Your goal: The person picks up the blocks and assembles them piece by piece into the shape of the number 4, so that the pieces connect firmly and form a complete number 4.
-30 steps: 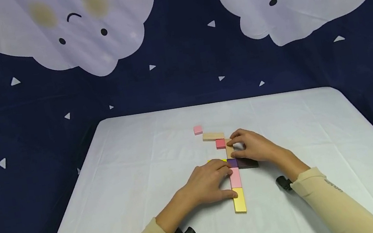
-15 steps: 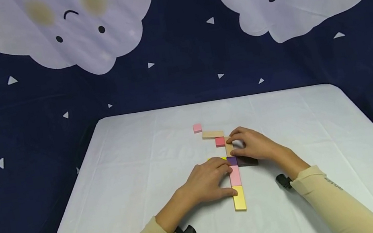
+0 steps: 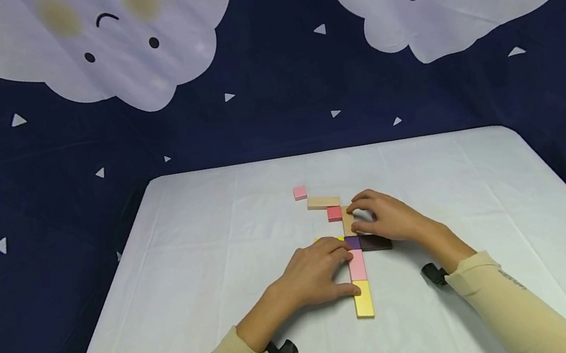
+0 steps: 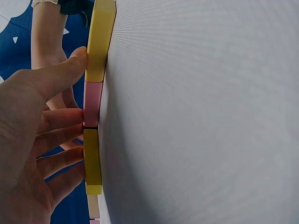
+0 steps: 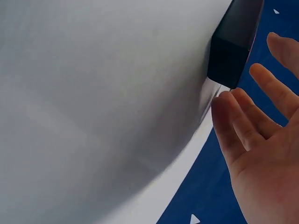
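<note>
In the head view, my left hand lies over a line of flat blocks with its fingers spread. Its thumb touches a pale yellow block, and its fingertips reach a pink block and a purple block. A bright yellow block is mostly under that hand in the head view but shows in the left wrist view. My right hand has loosely bent fingers at the right side of a tan block, gripping nothing. Below it lies a dark brown block, also in the right wrist view.
Beyond the hands are a red block, a light wooden block and a small pink block. All lie on a white-covered table. A dark blue cloth with clouds hangs behind.
The right hand has shifted slightly right, its fingertips drawing back from the top of the tan block. The left hand and the blocks keep their places; the view has tilted a little.
</note>
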Available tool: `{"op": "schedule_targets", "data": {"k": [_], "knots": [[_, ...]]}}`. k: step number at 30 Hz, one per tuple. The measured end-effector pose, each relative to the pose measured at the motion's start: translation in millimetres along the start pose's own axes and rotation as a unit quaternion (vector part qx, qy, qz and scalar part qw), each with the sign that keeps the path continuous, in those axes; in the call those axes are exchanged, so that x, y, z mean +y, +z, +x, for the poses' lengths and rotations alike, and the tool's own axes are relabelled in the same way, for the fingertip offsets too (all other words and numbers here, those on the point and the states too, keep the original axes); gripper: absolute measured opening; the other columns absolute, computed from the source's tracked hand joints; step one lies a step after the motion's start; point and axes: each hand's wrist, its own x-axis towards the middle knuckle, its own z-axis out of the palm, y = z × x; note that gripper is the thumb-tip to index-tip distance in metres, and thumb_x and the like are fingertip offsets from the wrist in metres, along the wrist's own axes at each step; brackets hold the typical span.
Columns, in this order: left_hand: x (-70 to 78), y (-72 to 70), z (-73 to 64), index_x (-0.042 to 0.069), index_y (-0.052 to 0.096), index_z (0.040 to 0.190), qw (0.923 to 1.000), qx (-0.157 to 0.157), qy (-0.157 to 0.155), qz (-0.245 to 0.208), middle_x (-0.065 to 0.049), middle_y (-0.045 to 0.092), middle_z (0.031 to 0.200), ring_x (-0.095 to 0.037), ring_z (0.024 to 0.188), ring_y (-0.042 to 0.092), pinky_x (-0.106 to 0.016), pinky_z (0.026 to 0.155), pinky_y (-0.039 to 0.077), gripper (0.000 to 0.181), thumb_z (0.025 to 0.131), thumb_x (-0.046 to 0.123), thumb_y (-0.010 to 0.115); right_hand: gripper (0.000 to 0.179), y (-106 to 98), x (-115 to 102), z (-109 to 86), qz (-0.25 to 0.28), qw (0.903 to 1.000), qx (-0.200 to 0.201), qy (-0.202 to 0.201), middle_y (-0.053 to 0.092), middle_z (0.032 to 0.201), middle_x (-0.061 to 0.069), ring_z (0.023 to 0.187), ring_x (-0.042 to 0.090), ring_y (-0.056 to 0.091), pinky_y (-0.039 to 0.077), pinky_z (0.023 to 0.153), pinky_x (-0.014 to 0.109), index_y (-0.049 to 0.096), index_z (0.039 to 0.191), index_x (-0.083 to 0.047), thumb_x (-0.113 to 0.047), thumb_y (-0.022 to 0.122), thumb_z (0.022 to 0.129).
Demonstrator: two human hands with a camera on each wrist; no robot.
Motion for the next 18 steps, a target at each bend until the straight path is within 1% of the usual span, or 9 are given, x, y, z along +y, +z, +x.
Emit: {"op": "schedule_targets", "data": {"k": [8, 13, 18], "knots": [[-0.2, -0.6, 0.0, 0.023, 0.066, 0.115, 1.0, -0.005, 0.001, 0.002, 0.011, 0.054, 0.125, -0.006, 0.122, 0.044, -0.034, 0.072, 0.051, 0.062, 0.073, 0.069, 0.067, 0.039, -4.4, -11.2, -8.1, -0.02, 0.9996, 0.014, -0.012, 0.053, 0.129, 0.005, 0.121, 0.026, 0.049, 0.038, 0.099, 0.048, 0.066, 0.12, -0.013, -0.036, 0.068, 0.089], [0.0, -0.8, 0.2, 0.023, 0.066, 0.115, 1.0, -0.007, -0.001, -0.001, 0.012, 0.054, 0.124, -0.006, 0.121, 0.044, -0.033, 0.071, 0.051, 0.062, 0.073, 0.069, 0.067, 0.041, -5.7, -21.0, -17.5, -0.033, 0.999, 0.009, -0.027, 0.053, 0.13, 0.002, 0.121, 0.022, 0.048, 0.039, 0.099, 0.046, 0.066, 0.121, -0.012, -0.038, 0.068, 0.088], [0.3, -0.3, 0.3, 0.023, 0.065, 0.114, 1.0, -0.008, 0.0, 0.001, 0.011, 0.054, 0.123, -0.006, 0.12, 0.044, -0.033, 0.069, 0.051, 0.062, 0.073, 0.07, 0.066, 0.04, -2.9, -30.2, -27.8, -0.033, 0.9984, -0.001, -0.045, 0.054, 0.129, 0.002, 0.121, 0.02, 0.048, 0.039, 0.098, 0.043, 0.066, 0.119, -0.012, -0.037, 0.069, 0.088]]}}
